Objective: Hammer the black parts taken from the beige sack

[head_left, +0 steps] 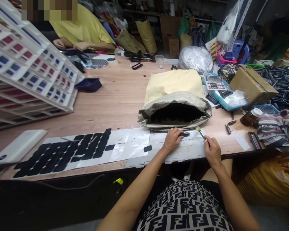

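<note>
My left hand (172,140) rests on the white sheet in front of an open sack, fingers closed round a small black plastic piece (186,134). To its right, my right hand (212,150) grips a short slim tool (202,134) with a yellow-green tip. That tip is apart from the black piece; the tool's exact kind is too small to make out. Just beyond both hands lies the pale sack (173,83), its dark mouth facing me. A single black rounded patch (147,148) lies left of my left hand, and rows of similar black patches (62,154) lie farther left.
A white slatted rack (38,64) and a white device (19,146) stand at left. At right are a calculator (214,82), blue basket (231,101), cardboard box (252,85), brown jar (250,118) and many black parts (281,86). Across the table sits a person in yellow (83,27).
</note>
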Available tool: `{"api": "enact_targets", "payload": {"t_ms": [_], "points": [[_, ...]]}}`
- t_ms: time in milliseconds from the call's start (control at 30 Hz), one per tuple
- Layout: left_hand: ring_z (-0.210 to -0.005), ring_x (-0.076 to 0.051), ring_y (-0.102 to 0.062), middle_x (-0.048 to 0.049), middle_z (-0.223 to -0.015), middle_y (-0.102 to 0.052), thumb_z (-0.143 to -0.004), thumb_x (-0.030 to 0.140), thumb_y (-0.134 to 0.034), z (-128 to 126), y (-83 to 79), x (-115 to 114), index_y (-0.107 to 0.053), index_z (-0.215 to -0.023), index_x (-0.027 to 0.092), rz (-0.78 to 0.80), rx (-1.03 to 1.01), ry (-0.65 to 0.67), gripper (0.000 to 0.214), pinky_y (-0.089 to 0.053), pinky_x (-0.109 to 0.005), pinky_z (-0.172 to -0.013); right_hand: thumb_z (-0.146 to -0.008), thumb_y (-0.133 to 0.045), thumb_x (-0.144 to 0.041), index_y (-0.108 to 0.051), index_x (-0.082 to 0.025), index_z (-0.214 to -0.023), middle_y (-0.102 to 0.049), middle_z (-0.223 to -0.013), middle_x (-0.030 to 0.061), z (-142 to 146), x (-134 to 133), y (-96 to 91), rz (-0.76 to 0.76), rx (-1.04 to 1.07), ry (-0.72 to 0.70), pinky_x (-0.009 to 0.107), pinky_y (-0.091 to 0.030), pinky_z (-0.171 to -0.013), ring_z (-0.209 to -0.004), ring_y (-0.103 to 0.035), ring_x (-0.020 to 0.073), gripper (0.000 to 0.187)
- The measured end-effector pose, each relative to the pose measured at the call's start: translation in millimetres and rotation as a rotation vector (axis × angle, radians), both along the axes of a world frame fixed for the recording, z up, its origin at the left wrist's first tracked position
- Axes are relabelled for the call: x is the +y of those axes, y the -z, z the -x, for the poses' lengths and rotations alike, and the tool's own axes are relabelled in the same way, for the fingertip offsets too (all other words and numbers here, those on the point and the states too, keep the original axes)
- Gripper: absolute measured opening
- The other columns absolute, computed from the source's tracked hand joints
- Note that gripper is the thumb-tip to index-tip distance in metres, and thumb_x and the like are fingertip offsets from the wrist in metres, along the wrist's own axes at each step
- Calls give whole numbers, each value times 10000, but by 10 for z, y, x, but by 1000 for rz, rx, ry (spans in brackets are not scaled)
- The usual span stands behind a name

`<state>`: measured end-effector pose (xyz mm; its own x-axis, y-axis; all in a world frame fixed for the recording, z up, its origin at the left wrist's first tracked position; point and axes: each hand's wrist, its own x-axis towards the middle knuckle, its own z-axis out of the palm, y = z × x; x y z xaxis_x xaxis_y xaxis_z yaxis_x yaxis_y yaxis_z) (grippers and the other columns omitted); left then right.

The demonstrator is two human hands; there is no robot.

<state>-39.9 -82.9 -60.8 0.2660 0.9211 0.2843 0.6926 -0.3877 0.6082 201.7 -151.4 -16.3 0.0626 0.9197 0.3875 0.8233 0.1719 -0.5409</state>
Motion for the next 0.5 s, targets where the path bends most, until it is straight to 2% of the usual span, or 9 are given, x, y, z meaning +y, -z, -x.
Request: {"api": "enact_targets", "payload": {"t_ms": [100,200,367,500], "points": [[-945,-218,-541,-44,-1006,-652,-913,203,-631,1,14,1,-682,-1061,214,6,-21,-3,157,-436,-368,-867,-979,-472,-257,-697,-208,-1173,-700,-1022,87,188,-63,-76,36,145,-122,334,-516,-887,-977,-658,218,301],[-936,-217,-539,-44,-996,-650,-910,212,-644,-4,11,6,-688,-1059,214,-6,-24,0,156,-437,-366,-853,-982,-476,-263,-692,-207,-1190,-705,-1036,91,281,-75,-69,51,183,-180,345,-526,-908,-991,-667,219,305],[-924,-214,-534,-41,-996,-651,-897,200,-663,-7,7,22,-692,-1055,215,-8,-31,-6,161,-434,-368,-849,-976,-478,-279,-707,-201,-1157,-707,-999,96,283,-33,7,108,146,-168,370,-535,-887,-952,-673,234,301],[-934,-213,-543,-34,-974,-649,-887,201,-676,-2,16,36,-697,-1052,225,26,-71,-4,168,-430,-371,-868,-979,-482,-273,-698,-207,-1173,-702,-1012,89,353,-20,-20,82,174,-191,350,-531,-899,-970,-669,221,298]]}}
